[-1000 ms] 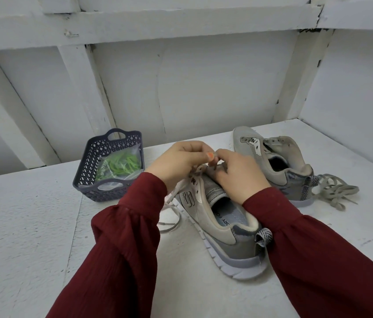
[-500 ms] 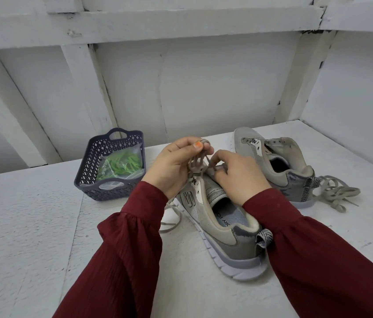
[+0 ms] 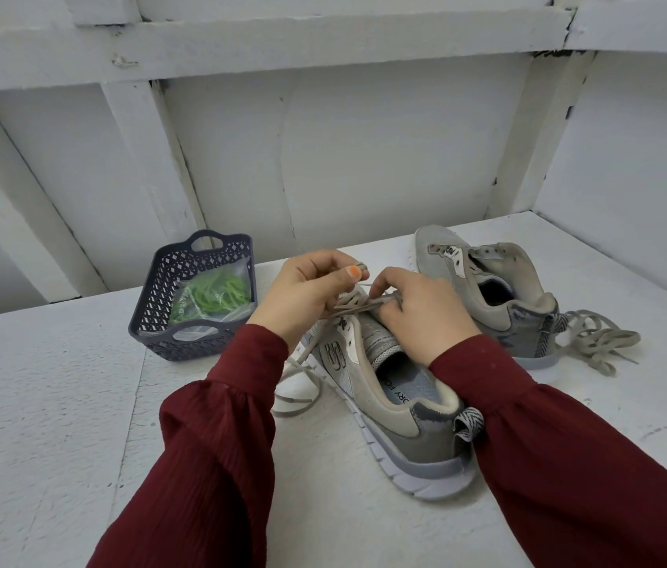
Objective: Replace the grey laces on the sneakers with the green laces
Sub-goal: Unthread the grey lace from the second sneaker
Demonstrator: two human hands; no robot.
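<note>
Two sneakers: a near sneaker (image 3: 385, 403) lies right under the fingers, heel towards the person; a far sneaker (image 3: 487, 293) stands right of and beyond the fingers, its eyelets seen bare.
Step in hand: the grey lace (image 3: 358, 305) is being drawn out of the near sneaker. By judgement, removal is well along and no green lacing has been begun.
Left hand (image 3: 307, 293): its fingers (image 3: 354, 272) are closed in a pinch on a raised loop of the grey lace, just above the eyelets.
Right hand (image 3: 417, 317): its fingers (image 3: 389, 286) are curled on a strand of the same lace at the top of the tongue. A pinch is judged to be held, though the fingertips are partly hidden.
Next move: the loop probably has to be pulled up and out of its eyelets, row by row, while the shoe is steadied. A slack tail on the counter (image 3: 36, 403), below and left of the fingers, could snag.
Grey laces counted: two, one in the fingers and one loose lace (image 3: 598, 342) heaped well right of them, by the far sneaker's heel.
Green laces (image 3: 217, 297): one bundle, in one clear bag inside one basket (image 3: 184, 346), left of the fingers; how many laces cannot be told.
Hands counted: two.
</note>
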